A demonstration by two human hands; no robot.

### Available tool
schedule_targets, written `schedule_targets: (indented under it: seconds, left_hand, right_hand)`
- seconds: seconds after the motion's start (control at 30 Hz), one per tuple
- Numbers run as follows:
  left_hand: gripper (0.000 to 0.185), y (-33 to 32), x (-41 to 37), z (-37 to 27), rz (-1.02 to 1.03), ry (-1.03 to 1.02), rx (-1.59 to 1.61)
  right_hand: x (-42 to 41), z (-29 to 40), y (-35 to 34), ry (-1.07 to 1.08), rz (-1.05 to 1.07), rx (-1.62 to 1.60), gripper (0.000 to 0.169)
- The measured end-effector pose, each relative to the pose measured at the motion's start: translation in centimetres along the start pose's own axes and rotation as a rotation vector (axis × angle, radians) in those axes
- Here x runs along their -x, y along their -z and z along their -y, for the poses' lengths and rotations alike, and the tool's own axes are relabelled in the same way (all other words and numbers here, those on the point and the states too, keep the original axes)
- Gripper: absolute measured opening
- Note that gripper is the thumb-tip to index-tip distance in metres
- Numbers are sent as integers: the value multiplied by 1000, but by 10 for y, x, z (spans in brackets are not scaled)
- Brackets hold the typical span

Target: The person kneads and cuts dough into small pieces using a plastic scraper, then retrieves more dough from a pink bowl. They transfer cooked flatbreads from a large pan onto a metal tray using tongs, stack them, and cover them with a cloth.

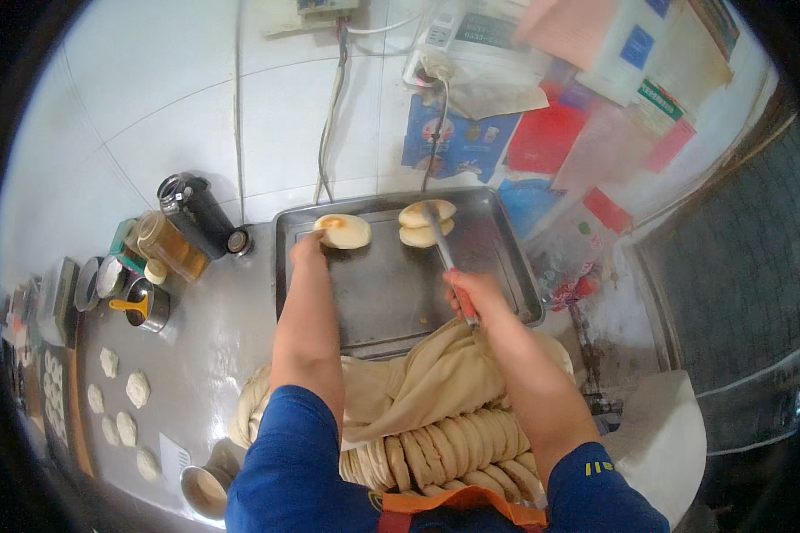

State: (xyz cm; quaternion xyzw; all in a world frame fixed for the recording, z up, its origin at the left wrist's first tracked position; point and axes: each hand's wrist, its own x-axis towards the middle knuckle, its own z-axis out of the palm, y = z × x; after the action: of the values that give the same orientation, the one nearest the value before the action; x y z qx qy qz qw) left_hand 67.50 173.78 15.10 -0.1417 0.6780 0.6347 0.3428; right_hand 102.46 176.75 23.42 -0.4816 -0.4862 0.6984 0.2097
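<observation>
A dark metal baking tray [387,293] lies before me against the wall. On its back left part sits a round flatbread with a browned spot [345,232], and my left hand [309,245] touches its left edge. My right hand [475,293] is closed around the red handle of a metal tool [445,252], whose type is unclear. The tool's far end rests on the upper of two stacked or overlapping flatbreads [427,214] at the tray's back. Nearer me, a beige cloth [420,380] partly covers rows of flatbreads [440,450] standing on edge.
Dough pieces [138,390] lie on the metal worktop [200,346] at left, near a metal cup [205,492]. A pot with a yellow-handled utensil [148,306], a jar [170,245] and a black flask [197,216] stand farther back. Cables [333,126] hang behind the tray.
</observation>
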Motion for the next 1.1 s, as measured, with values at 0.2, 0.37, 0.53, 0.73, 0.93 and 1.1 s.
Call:
schedule_targets:
  seconds: [0.2, 0.37, 0.53, 0.73, 0.93, 1.1]
  left_hand:
    - [42, -20, 9, 11, 334, -101, -47]
    - [58, -38, 38, 20, 448, -424, -386]
    - [59, -22, 68, 21, 580, -728, -616]
    - [51, 143, 225, -17, 567, -1002, -771]
    - [46, 320, 387, 15, 236, -1233, -849]
    - [43, 427, 458, 115, 149, -967, -781]
  right_hand:
    - [14, -11, -30, 361, -42, 594, 22]
    - [23, 3, -38, 445, -109, 984, 24]
    - [79, 17, -27, 311, 67, 700, 25]
    - [246, 39, -38, 105, 298, 418, 11]
    - [394, 12, -51, 289, 511, 554, 19]
    - [477, -38, -47, 304, 698, 755, 27]
